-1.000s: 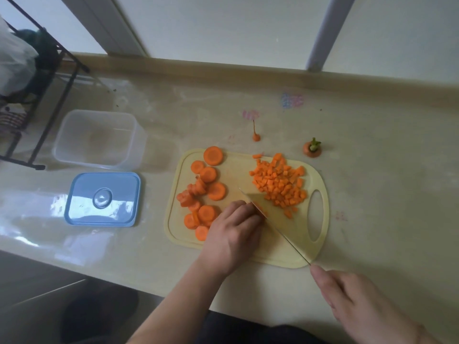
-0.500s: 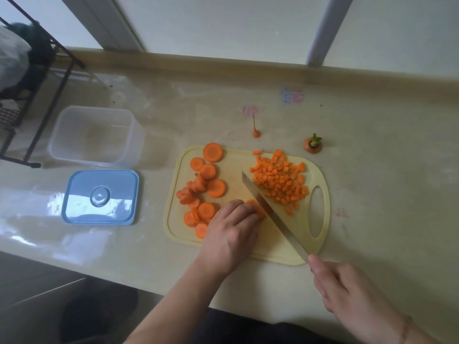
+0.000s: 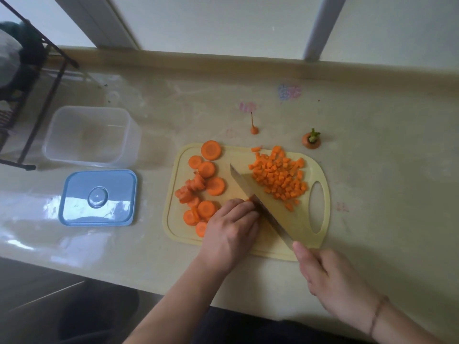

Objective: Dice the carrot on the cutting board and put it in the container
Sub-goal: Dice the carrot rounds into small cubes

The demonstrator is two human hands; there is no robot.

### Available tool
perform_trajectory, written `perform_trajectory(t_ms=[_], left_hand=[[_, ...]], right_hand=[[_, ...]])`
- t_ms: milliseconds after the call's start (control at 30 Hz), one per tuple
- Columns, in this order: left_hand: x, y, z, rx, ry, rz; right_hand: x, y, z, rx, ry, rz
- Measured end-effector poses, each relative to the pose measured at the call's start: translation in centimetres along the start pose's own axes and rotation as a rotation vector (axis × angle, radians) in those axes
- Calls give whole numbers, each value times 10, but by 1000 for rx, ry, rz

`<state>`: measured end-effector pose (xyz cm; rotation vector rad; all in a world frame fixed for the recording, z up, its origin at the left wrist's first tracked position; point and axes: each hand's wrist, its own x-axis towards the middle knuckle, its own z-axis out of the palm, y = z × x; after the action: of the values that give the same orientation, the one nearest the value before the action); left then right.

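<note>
Gripping the handle of a knife (image 3: 258, 207), the right hand (image 3: 332, 281) sits nearest the camera at the counter's front edge, fingers curled round the handle with the forefinger stretched toward the blade. A thin bracelet (image 3: 376, 316) circles that wrist. The blade runs diagonally up and left across the yellow cutting board (image 3: 320, 234), its tip near the board's middle. Just left of the blade, the left hand (image 3: 231, 229) lies on the board with fingers curled down, knuckles against the flat of the blade, pressing a piece of carrot of which only an orange sliver shows at the fingertips.

Left of that hand lie the carrot rounds (image 3: 201, 187), some flat, some leaning on one another. Right of the blade is the heap of diced carrot (image 3: 279, 176), beside the board's handle hole.

On the beige counter (image 3: 372, 170) to the left lies a blue lid (image 3: 98, 197), flat, with a round knob in its middle. Just behind it stands the clear plastic container (image 3: 92, 136), open, with no carrot in it.

Beyond the board stand the carrot's thin root tip (image 3: 253, 127) and its leafy top end (image 3: 311, 140), well apart. A black wire rack (image 3: 37, 95) stands at far left.
</note>
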<state>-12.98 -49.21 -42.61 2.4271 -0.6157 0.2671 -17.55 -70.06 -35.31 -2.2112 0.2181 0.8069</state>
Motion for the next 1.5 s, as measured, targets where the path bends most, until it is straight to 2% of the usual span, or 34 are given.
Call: perform_trajectory(t_ms=[200, 533, 700, 867, 1033, 1233, 1500], left_hand=[[-3, -2, -4, -5, 17, 22], [-6, -7, -2, -70, -15, -18], [-5, -7, -3, -66, -22, -21], [-6, -4, -12, -56, 1, 27], [-8, -5, -13, -50, -36, 22], [-8, -7, -10, -73, -56, 5], [-6, -5, -15, -67, -62, 15]], right_hand=[[-17, 8, -9, 75, -52, 37], [-23, 10, 0, -39, -32, 72], [-10, 1, 6, 35, -19, 34], [-23, 9, -1, 110, -40, 73], [-32, 7, -1, 1, -74, 81], [-35, 4, 8, -70, -1, 112], [-20, 1, 15, 102, -26, 37]])
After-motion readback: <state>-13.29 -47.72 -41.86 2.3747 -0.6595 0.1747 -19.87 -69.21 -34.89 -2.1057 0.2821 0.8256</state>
